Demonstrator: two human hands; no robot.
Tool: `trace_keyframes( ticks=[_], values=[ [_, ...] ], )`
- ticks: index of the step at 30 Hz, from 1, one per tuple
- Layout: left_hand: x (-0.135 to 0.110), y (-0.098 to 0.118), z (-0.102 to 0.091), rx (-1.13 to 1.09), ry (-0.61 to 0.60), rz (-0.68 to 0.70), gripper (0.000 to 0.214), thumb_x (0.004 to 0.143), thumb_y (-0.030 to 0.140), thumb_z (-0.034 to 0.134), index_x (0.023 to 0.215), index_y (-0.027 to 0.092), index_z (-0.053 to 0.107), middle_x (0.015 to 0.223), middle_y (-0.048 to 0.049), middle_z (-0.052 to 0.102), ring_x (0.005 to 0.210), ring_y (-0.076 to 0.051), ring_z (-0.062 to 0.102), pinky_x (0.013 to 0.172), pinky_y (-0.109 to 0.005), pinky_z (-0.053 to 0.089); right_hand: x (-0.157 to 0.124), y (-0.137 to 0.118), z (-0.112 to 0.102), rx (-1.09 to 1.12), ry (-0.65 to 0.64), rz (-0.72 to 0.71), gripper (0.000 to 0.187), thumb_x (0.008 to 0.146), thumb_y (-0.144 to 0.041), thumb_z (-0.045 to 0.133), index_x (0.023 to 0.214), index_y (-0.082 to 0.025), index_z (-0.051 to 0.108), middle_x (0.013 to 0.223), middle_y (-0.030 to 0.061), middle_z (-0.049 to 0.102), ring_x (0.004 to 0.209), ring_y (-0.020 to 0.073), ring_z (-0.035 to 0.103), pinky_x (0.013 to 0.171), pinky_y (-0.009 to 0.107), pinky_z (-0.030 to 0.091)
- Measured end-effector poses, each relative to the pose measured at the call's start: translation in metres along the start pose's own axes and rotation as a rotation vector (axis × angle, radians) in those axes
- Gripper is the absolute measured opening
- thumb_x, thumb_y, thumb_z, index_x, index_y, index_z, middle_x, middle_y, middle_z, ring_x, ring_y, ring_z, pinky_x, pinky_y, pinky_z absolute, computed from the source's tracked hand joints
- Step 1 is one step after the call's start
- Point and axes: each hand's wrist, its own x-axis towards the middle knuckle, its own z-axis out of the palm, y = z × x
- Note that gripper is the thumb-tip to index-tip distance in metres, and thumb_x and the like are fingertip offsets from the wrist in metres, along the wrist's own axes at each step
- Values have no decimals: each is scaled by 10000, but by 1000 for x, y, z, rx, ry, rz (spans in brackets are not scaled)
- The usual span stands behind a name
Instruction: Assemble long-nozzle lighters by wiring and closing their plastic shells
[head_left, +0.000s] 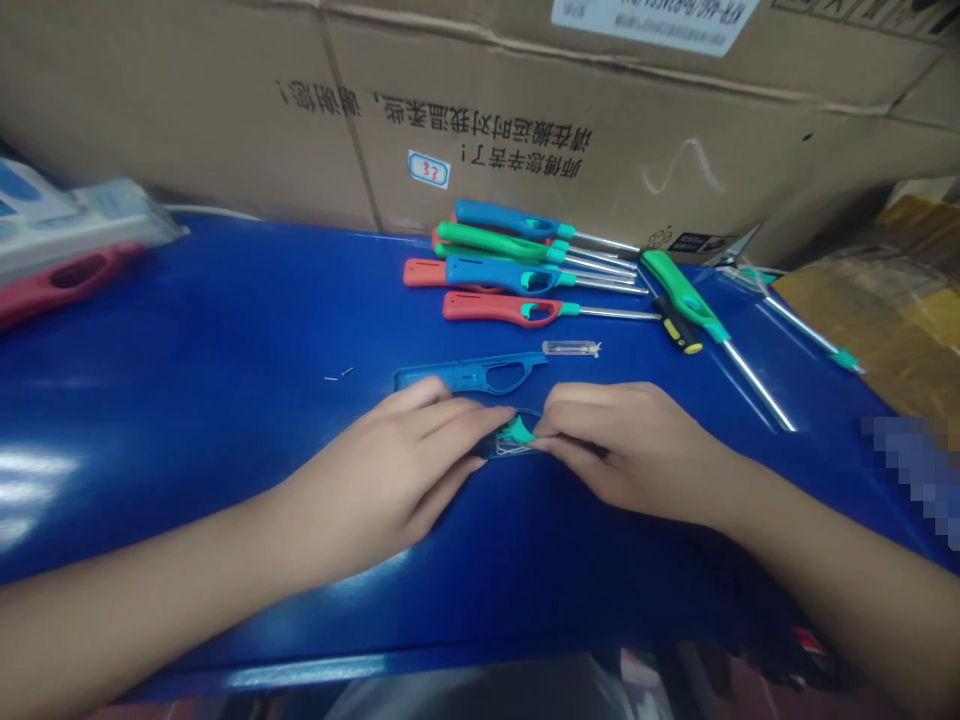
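**Item 1.** Left hand (375, 480), at the near edge of the group: closed over one end of a blue plastic lighter body (510, 441), fingers laid across it and gripping.

**Item 2.** Right hand (630, 450): closed on the other end of the same body, with thumb and fingers pinching it from the opposite side. The two hands nearly meet over it.

**Item 3.** The blue plastic lighter body: held just above or against the middle of the blue desk (187, 400), between the hands and mostly hidden by them. A teal collar (517, 432) and thin bright wire (510, 450) show at its centre. Whether it touches the desk cannot be told.

**Item 4.** Open blue lighter shell half (469, 376): lying flat just beyond the hands, its hollow side up.

**Item 5.** Small clear-and-metal lighter insert (570, 348): lying beside the shell's far end.

**Item 6.** Two tiny metal pins (339, 373): lying on the desk, left of the shell.

**Item 7.** Four assembled utility lighters, with blue, green, blue and red bodies (502, 260): lined up side by side, steel nozzles pointing right.

**Item 8.** Green lighter with a long steel nozzle (686, 292): lying at an angle across a black-and-yellow screwdriver handle (679, 325).

**Item 9.** Red lighter body (67, 285): at the far left, beside a packaged white power strip (75, 225).

**Item 10.** Large cardboard carton (525, 120): standing along the desk's far edge, printed upside down.
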Motion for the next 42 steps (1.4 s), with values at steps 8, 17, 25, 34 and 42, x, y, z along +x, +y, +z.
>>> trace_keyframes(
  ticks=[8, 17, 25, 34, 42],
  values=[
    [1, 2, -1, 170, -84, 67, 464, 1050, 118, 483, 1499, 186, 572, 1307, -118, 660, 1064, -299, 549, 884, -457, 540, 2, -12, -8, 56, 0, 206, 60, 943, -220, 730, 932, -195, 676, 815, -23, 597, 642, 116, 502, 609, 261, 376],
    [2, 2, -1, 199, -88, 80, 453, 1070, 143, 453, 1503, 192, 576, 1333, -122, 652, 1071, -293, 543, 893, -440, 523, -4, -6, -18, 113, -112, 153, 80, 953, -146, 666, 968, -221, 640, 922, -20, 634, 724, 117, 553, 655, 251, 393],
    [2, 2, -2, 240, -100, 93, 469, 1047, 133, 482, 1506, 178, 570, 1322, -129, 660, 1054, -305, 546, 873, -452, 513, -2, -4, -17, 63, -60, 145, 62, 960, -175, 677, 913, -200, 645, 841, -15, 616, 649, 113, 510, 620, 258, 371],
    [3, 2, -3, 282, -107, 110, 481, 1037, 139, 497, 1514, 164, 556, 1322, -137, 662, 1049, -313, 546, 866, -468, 525, -2, 2, -17, 226, -36, 136, 67, 955, -154, 681, 903, -194, 677, 849, -22, 622, 690, 95, 530, 647, 234, 403],
    [0, 4, -1, 411, -129, 140, 555, 974, 99, 556, 1528, 122, 529, 1338, -162, 660, 1040, -335, 571, 812, -491, 558, -3, 1, -21, 176, -120, 92, 189, 912, -245, 768, 874, -216, 585, 911, -26, 611, 742, 113, 542, 641, 249, 382]
  ],
)
